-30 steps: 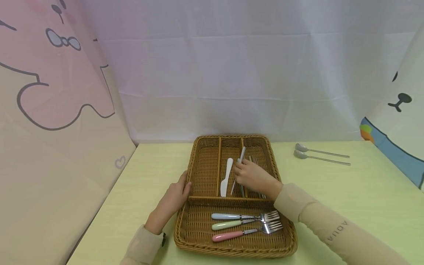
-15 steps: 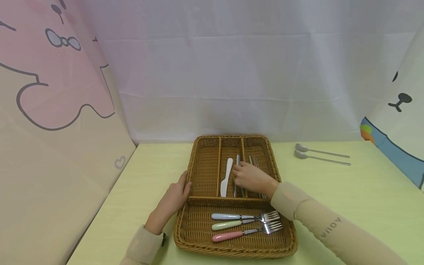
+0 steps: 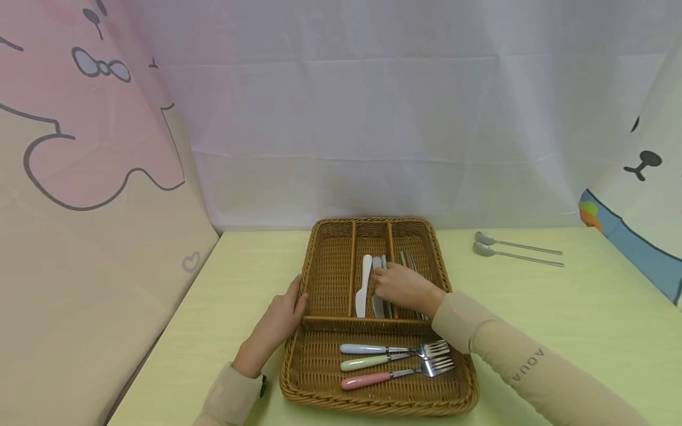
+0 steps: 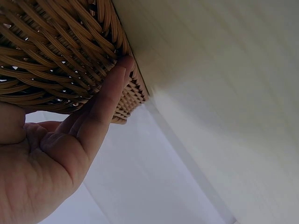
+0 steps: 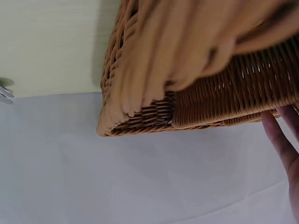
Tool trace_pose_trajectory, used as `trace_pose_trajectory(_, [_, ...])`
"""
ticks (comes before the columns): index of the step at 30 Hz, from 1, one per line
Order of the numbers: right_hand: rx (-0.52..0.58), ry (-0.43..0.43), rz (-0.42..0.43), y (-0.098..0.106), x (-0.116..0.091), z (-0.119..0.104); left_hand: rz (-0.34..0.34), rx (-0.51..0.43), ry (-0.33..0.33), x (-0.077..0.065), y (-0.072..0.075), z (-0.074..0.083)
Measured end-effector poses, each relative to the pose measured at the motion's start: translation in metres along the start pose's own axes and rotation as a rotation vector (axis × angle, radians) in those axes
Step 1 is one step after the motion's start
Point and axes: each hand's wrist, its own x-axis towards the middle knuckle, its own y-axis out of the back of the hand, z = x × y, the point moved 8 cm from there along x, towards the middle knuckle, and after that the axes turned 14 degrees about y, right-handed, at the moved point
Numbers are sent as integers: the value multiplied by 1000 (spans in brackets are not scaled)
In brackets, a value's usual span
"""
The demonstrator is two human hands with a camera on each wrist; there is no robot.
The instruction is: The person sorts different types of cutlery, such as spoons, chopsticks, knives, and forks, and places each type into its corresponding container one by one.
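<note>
A brown wicker cutlery basket point(image 3: 319, 402) with wooden-looking dividers stands on the table. My left hand point(image 3: 277, 319) holds its left side, fingers point(image 4: 108, 95) along the outer wall and thumb at the rim. Inside the middle compartment, my right hand point(image 3: 402, 285) pinches a grey table knife point(image 3: 378, 307) by its handle; the fingertips are partly hidden. Left of that knife lies a white knife point(image 3: 363, 290). Another slim grey handle point(image 3: 384, 260) lies just right of it. Fingers of my right hand point(image 5: 282, 144) reach past a divider point(image 5: 233, 109) in the right wrist view.
Blue, green and pink-handled forks point(image 3: 367, 379) lie in the front compartment. Chopsticks point(image 3: 411, 263) lie in the right-hand one. Two long-handled spoons point(image 3: 522, 253) rest on the yellow table point(image 3: 533, 307) to the right. A white cloth point(image 3: 373, 118) hangs behind.
My right hand has lowered the grey knife from a raised, tilted position to lie beside the white knife, which has shifted slightly left. My left hand has stayed at the basket's side.
</note>
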Motion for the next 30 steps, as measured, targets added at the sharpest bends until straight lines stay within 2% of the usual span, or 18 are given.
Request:
trace_pose_trajectory(7, [34, -39, 1, -3, -1, 3, 6, 4, -5, 0, 0, 0])
trace_pose_trajectory(21, [33, -144, 4, 2, -12, 19, 0, -4, 3, -1, 1, 1])
trace_pose_trajectory(30, [78, -265, 84, 4, -30, 38, -9, 1, 11, -1, 0, 0])
